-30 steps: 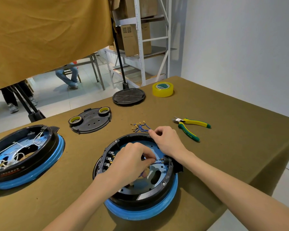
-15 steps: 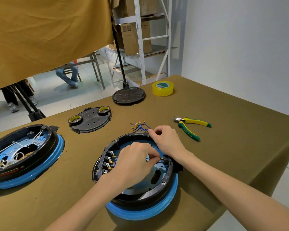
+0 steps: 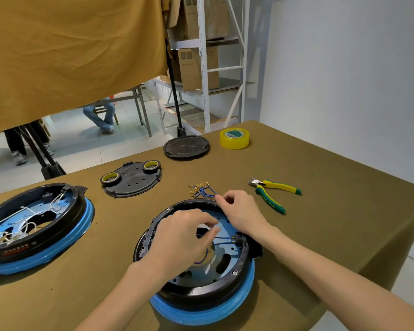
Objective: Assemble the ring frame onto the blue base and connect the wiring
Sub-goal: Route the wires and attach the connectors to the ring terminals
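Leftmost, a second ring unit [image 3: 31,225] is lying well apart from the black ring frame [image 3: 237,275], its edge cut off. Seated on the blue base [image 3: 215,311], that frame is being covered by the left hand [image 3: 179,237], whose curled fingers seem to be pinching a blue wire [image 3: 221,238]; the contact is hidden. Over the frame's far rim the right hand [image 3: 242,211] is curling, its grasp unclear. Pliers [image 3: 273,194] are lying right of the frame.

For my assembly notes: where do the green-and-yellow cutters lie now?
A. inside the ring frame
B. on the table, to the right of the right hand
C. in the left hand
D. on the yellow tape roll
B: the cutters lie on the table cloth, untouched, right of the right hand.
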Demonstrator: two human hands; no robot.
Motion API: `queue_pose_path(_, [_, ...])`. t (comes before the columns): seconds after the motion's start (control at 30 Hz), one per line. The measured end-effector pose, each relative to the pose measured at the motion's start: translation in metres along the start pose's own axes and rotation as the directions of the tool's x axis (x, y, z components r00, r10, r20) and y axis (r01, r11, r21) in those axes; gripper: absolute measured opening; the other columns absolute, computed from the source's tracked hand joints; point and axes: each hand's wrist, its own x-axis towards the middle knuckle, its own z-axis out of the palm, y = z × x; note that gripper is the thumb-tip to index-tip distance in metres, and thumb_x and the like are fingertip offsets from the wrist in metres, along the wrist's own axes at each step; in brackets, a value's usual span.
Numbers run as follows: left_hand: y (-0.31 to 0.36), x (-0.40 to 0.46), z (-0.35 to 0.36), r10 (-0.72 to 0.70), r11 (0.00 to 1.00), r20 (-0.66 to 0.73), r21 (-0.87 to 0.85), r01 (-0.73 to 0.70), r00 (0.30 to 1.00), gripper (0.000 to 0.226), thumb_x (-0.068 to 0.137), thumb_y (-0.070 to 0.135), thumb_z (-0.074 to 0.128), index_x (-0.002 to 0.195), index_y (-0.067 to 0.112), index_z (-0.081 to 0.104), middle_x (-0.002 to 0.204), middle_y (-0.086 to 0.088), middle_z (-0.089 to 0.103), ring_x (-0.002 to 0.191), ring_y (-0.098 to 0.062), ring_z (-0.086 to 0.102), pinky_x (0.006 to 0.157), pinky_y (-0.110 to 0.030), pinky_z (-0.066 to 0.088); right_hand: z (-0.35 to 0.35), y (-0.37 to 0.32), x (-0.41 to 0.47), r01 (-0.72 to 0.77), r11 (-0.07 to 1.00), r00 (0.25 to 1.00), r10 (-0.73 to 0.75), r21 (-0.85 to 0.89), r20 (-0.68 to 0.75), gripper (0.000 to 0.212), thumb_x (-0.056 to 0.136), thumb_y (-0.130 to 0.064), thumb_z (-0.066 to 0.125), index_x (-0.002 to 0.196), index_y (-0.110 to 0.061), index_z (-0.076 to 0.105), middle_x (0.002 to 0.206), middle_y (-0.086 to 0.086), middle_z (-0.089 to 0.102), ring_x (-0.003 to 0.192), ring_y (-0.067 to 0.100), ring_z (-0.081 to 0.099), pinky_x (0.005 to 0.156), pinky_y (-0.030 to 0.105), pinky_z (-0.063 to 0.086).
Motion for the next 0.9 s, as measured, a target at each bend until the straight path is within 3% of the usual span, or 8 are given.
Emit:
queue_pose_path(0.1, [-0.027, -0.003, -0.009, -0.099, 0.994, -0.167, 0.023, 0.104, 0.981, 0.013, 0.099, 0.039, 0.063, 0.105, 0.037, 0.074, 0.099, 0.024, 0.067, 0.092, -0.004, 0.056, 0.076, -0.028, 0.047, -0.007, -0.002, 0.005, 0.000, 0.996, 0.999, 0.004, -0.091, 0.046, 0.038, 0.101, -0.048, 0.054, 0.075, -0.023, 0.069, 0.068, -0.002, 0.068, 0.065, 0.019, 0.063, 0.061, 0.034, 0.049])
queue_pose_path(0.17, [-0.046, -0.004, -0.006, -0.180, 0.982, -0.117, 0.043, 0.186, 0.977, 0.023, 0.102, 0.038, 0.057, 0.122, 0.035, 0.068, 0.118, 0.019, 0.062, 0.108, -0.009, 0.049, 0.089, -0.030, 0.037, -0.011, -0.005, 0.019, 0.001, 0.989, 0.999, 0.004, -0.149, 0.035, 0.034, 0.098, -0.045, 0.057, 0.077, -0.022, 0.072, 0.073, 0.000, 0.072, 0.070, 0.022, 0.067, 0.066, 0.037, 0.054])
queue_pose_path(0.23, [-0.058, -0.004, -0.003, -0.233, 0.972, -0.048, -0.006, 0.233, 0.971, 0.032, 0.104, 0.038, 0.052, 0.134, 0.033, 0.062, 0.131, 0.018, 0.056, 0.120, -0.011, 0.048, 0.099, -0.033, 0.037, -0.010, -0.009, 0.040, -0.017, 0.983, 1.000, 0.021, -0.183, 0.020, 0.026, 0.097, -0.036, 0.059, 0.088, -0.017, 0.074, 0.085, 0.004, 0.074, 0.081, 0.025, 0.069, 0.075, 0.040, 0.059])
queue_pose_path(0.37, [-0.063, -0.003, 0.003, -0.273, 0.947, -0.022, -0.181, 0.264, 0.962, 0.031, 0.106, 0.031, 0.050, 0.131, 0.025, 0.067, 0.134, 0.018, 0.057, 0.124, -0.010, 0.054, 0.108, -0.038, 0.044, 0.005, -0.009, 0.078, -0.101, 0.958, 0.989, 0.127, -0.267, 0.081, 0.032, 0.098, -0.029, 0.059, 0.101, -0.001, 0.073, 0.099, 0.016, 0.073, 0.095, 0.035, 0.069, 0.086, 0.043, 0.058])
queue_pose_path(0.5, [-0.066, -0.005, 0.003, -0.291, 0.926, -0.079, -0.272, 0.261, 0.953, 0.028, 0.105, 0.025, 0.052, 0.128, 0.026, 0.069, 0.131, 0.018, 0.062, 0.124, -0.006, 0.056, 0.110, -0.037, 0.044, 0.023, -0.006, 0.095, -0.118, 0.920, 0.979, 0.171, -0.374, 0.110, 0.025, 0.096, -0.027, 0.066, 0.105, -0.005, 0.072, 0.108, 0.016, 0.072, 0.100, 0.035, 0.068, 0.087, 0.043, 0.058])
queue_pose_path(0.63, [-0.066, -0.005, 0.002, -0.296, 0.919, -0.067, -0.291, 0.265, 0.953, 0.028, 0.104, 0.023, 0.054, 0.128, 0.025, 0.068, 0.130, 0.017, 0.063, 0.123, -0.007, 0.056, 0.109, -0.037, 0.045, 0.028, -0.003, 0.102, -0.133, 0.920, 0.980, 0.177, -0.368, 0.088, 0.017, 0.096, -0.019, 0.064, 0.100, -0.006, 0.073, 0.112, 0.015, 0.073, 0.102, 0.035, 0.068, 0.086, 0.041, 0.057])
queue_pose_path(0.73, [-0.065, -0.005, 0.001, -0.290, 0.922, -0.054, -0.283, 0.264, 0.955, 0.029, 0.104, 0.022, 0.054, 0.130, 0.024, 0.067, 0.133, 0.017, 0.061, 0.125, -0.008, 0.055, 0.109, -0.037, 0.044, 0.023, 0.000, 0.102, -0.120, 0.937, 0.991, 0.131, -0.328, 0.013, 0.015, 0.099, -0.021, 0.061, 0.093, -0.011, 0.071, 0.103, 0.013, 0.073, 0.101, 0.035, 0.068, 0.082, 0.037, 0.052])
queue_pose_path(0.9, [-0.065, -0.005, 0.002, -0.298, 0.921, -0.045, -0.276, 0.275, 0.954, 0.031, 0.104, 0.023, 0.054, 0.133, 0.025, 0.065, 0.136, 0.018, 0.059, 0.127, -0.006, 0.053, 0.111, -0.035, 0.043, 0.016, 0.002, 0.103, -0.084, 0.974, 0.993, 0.064, -0.213, -0.101, 0.011, 0.100, -0.023, 0.060, 0.097, -0.017, 0.069, 0.101, 0.006, 0.072, 0.096, 0.028, 0.066, 0.087, 0.042, 0.055])
